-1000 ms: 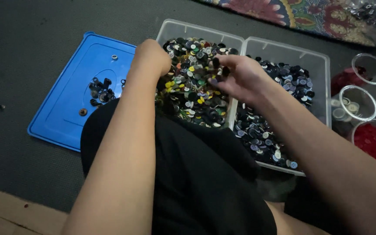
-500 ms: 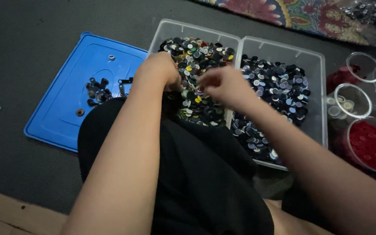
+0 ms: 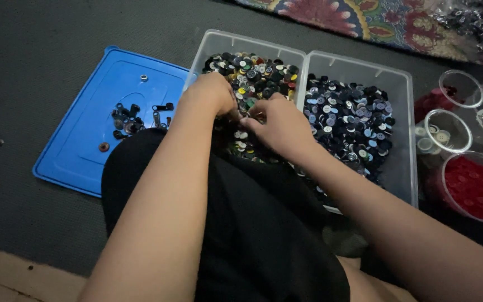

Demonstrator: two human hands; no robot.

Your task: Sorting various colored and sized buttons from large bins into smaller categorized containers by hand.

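Head view, looking down over the person's own lap, black cloth (image 3: 252, 223) across the knees at 6 o'clock.

Both hands meet over the near end of a clear plastic bin (image 3: 219, 42) filled with mixed-colour buttons (image 3: 258, 72): black, green, yellow, white, some red. The left hand (image 3: 211, 95) is knuckles up, fingers curled down into the pile; the tips are hidden among the buttons, so whether they pinch anything cannot be told. The right hand (image 3: 280, 126) lies just beside it at 3 o'clock, nearly touching, fingers (image 3: 250, 114) drawn together toward the left hand, pressed on or around something small; what it is cannot be made out.

A second clear bin (image 3: 403, 78) stands touching the first on its 3 o'clock side, holding dark buttons (image 3: 347, 117), mostly black, navy and grey. The right forearm crosses its near corner.

At 9 o'clock of the bins lies a blue plastic lid (image 3: 85, 145), flat on the dark grey floor mat (image 3: 29, 56). On it sits a small heap of dark metal bits (image 3: 132, 120), with one ring-shaped piece near the far edge and one brown button near the near edge.

At 3 o'clock, well to the right, is a cluster of round clear cups (image 3: 448, 126); the nearest one (image 3: 476, 187) holds red buttons. A patterned rug (image 3: 375, 17) runs along 12 to 1 o'clock. A strip of pale wood floor (image 3: 6, 277) shows at 7 o'clock.
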